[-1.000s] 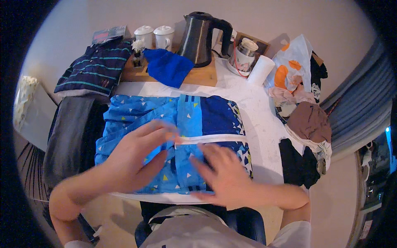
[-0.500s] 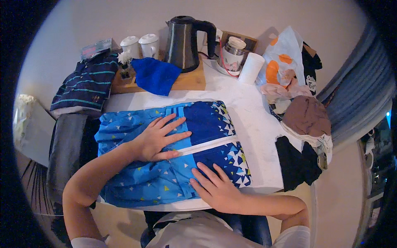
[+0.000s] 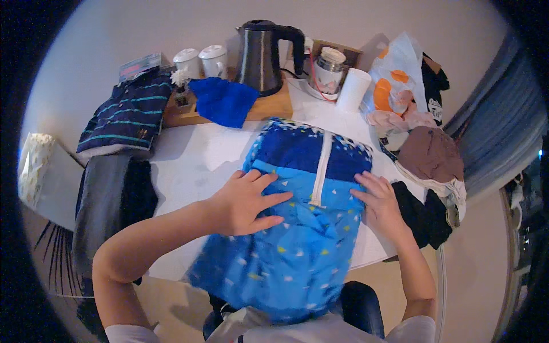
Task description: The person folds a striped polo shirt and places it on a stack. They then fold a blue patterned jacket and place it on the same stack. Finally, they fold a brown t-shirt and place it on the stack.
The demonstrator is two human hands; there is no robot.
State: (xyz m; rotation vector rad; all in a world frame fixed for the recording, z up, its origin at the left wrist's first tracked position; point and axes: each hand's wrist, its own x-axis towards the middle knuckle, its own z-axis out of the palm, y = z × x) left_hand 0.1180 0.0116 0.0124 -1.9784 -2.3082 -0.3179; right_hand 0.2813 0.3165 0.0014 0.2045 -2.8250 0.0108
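Observation:
A blue garment (image 3: 311, 246) with a white zipper, a dark blue end and small triangle prints lies on the white table. Its dark blue part points to the far side, and its light blue part hangs over the near edge towards my lap, partly blurred. On its left side rests my left hand (image 3: 249, 204), palm down with fingers spread over the light blue cloth. My right hand (image 3: 382, 207) lies along the right side, fingers stretched onto the fabric near the dark blue band; its thumb is not clearly visible.
At the back, a kettle (image 3: 260, 60), lidded white cups (image 3: 213, 60) and a blue cloth (image 3: 224, 102) sit on or by a wooden board. Folded striped shirt (image 3: 127, 111) and grey clothes (image 3: 106, 194) lie left. A brown cloth (image 3: 432, 157) and black clothing (image 3: 420, 214) lie right, near a plastic bag (image 3: 394, 74).
The garment has turned about a quarter turn, its dark blue end swinging from the right to the far side. My left hand moved right; my right hand moved right and farther away.

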